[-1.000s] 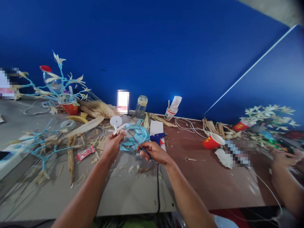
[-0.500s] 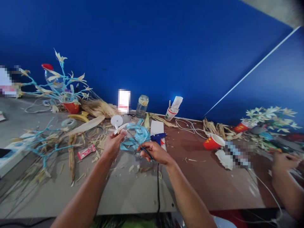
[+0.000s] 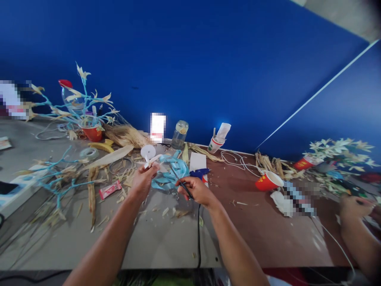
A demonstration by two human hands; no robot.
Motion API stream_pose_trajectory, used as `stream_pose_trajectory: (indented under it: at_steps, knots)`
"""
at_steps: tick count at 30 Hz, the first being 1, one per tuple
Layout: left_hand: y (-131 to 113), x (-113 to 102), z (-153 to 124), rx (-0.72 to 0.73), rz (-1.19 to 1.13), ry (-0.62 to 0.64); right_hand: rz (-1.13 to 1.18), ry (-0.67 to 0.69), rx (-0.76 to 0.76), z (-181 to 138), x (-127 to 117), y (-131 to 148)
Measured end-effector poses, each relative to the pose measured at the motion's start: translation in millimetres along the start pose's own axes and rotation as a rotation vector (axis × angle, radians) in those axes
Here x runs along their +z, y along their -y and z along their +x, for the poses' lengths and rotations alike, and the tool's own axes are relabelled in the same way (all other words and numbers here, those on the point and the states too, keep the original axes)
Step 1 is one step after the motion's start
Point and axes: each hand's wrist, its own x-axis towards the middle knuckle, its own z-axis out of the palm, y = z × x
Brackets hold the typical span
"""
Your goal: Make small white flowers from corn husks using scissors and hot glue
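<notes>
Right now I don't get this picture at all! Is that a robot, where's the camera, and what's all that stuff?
No robot here! Those are a person's two bare arms. The camera is worn on that person's head, looking forward and down, so you see what they see.

The left hand pinches a pale petal-like piece. The right hand holds a dark-handled tool, maybe scissors; it's too small to be sure.

On the table, near the hands, lie a light blue ribbon and a blue glue gun. Farther left is a pink wrapper; farther right, a red cup.

At the right edge is another person's hand.
</notes>
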Motion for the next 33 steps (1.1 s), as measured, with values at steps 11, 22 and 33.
stream_pose_trajectory:
  at_steps: [11,22,33]
  knots:
    - [9,10,-6,-0.009,0.012,0.003,-0.856,-0.318,-0.025,5,15,-17]
    - [11,19,-12,-0.045,0.046,0.028,-0.942,-0.349,-0.162,6,30,-7]
    - [16,17,-12,-0.033,0.088,0.039,-0.984,-0.366,-0.144,4,27,-6]
